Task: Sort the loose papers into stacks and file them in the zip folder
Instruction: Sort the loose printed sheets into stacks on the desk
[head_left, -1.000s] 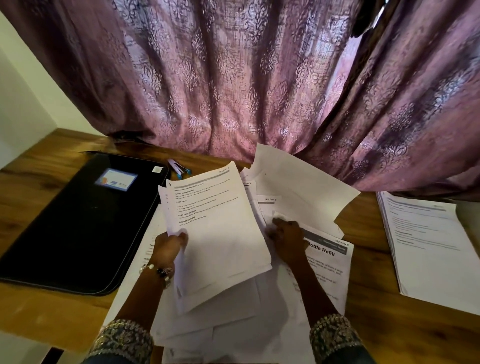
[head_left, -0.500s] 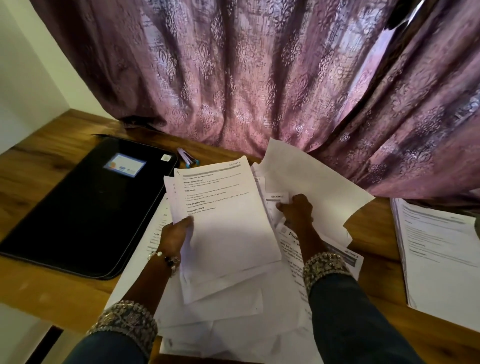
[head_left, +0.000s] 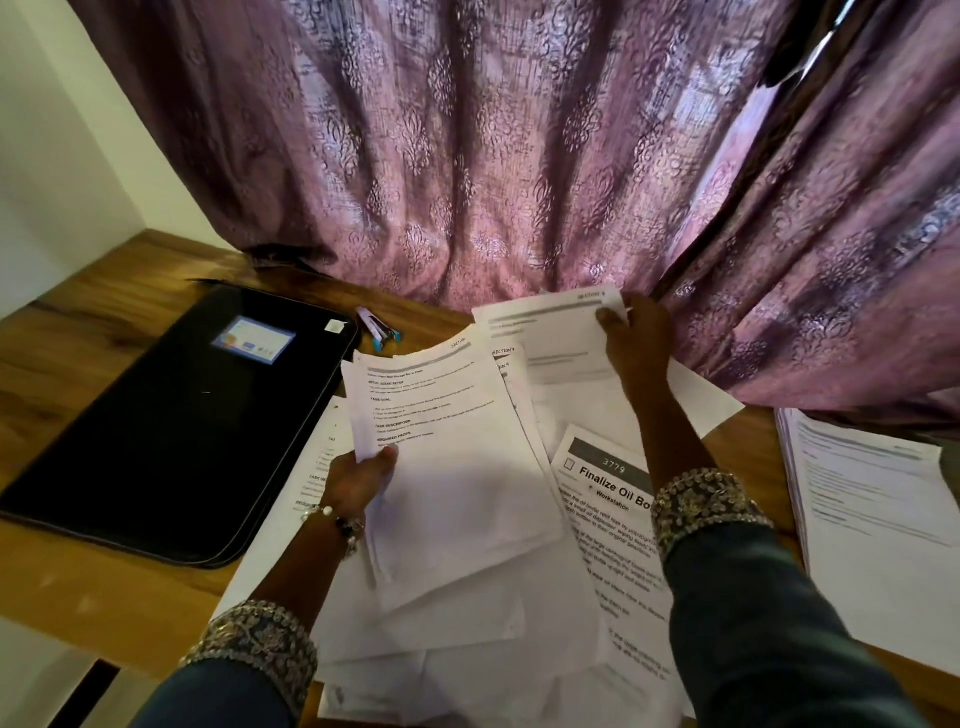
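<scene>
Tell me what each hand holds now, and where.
Left hand pinches a sheaf of papers at its left edge. Right hand holds one sheet by its far right corner.

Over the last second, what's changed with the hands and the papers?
The right hand left the middle of the pile, reached away toward the curtain and took hold of a sheet by its top right corner. The left hand kept its grip on the bundle of printed sheets. The black zip folder, the pens and the stack on the right stayed put.
</scene>
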